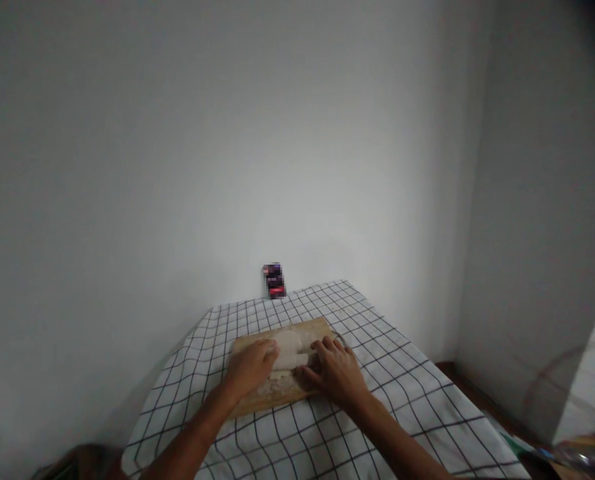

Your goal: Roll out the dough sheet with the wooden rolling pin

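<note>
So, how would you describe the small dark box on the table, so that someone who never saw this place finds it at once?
Start at the table with the checked cloth, which stands against a white wall. Look past the wooden board, where the left hand and right hand press the dough, to the far edge. The small dark box stands upright there alone, the only dark thing on the cloth.

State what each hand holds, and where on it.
Both hands, left hand and right hand, press the pale dough lump from its two ends; neither lifts it.

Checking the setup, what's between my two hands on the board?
A pale lump of dough lies between left hand and right hand, head view.
</note>
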The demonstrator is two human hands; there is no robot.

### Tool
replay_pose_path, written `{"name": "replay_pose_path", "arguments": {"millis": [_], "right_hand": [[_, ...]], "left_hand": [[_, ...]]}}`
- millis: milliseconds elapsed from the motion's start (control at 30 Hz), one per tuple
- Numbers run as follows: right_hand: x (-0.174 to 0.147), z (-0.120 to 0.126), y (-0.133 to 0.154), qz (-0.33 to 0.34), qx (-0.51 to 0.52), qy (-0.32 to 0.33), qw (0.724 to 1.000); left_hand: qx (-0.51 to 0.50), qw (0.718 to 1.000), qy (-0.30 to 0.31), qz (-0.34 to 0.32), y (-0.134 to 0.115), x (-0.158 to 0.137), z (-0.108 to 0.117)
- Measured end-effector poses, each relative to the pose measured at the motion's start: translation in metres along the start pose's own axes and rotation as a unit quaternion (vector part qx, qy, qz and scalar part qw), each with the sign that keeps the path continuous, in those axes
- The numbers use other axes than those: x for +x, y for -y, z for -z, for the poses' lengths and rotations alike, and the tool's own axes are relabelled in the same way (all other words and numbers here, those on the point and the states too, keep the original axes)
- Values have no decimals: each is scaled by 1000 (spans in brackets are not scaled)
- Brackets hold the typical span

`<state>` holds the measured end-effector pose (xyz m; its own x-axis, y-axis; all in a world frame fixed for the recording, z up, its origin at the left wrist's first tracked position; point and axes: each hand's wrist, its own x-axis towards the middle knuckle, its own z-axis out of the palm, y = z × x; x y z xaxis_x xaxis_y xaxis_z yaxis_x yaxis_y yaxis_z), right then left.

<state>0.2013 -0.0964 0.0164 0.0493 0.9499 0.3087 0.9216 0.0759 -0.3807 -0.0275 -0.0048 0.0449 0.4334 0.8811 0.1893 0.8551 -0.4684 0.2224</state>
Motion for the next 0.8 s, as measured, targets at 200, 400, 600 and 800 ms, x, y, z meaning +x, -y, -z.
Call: {"name": "replay_pose_path", "arguments": {"millis": [200, 400, 600, 800], "right_hand": [[22, 20, 10, 12, -40, 71, 997], [50, 17, 4, -15, -69, 90, 993], [89, 13, 0, -12, -105, 121, 987], [124, 11, -2, -40, -97, 149, 983]], "left_hand": [[92, 992, -84, -4, 10, -13, -22], [71, 997, -28, -2, 19, 26, -18], [142, 989, 21, -14, 28, 67, -17], [238, 970, 58, -1, 24, 93, -5]]}}
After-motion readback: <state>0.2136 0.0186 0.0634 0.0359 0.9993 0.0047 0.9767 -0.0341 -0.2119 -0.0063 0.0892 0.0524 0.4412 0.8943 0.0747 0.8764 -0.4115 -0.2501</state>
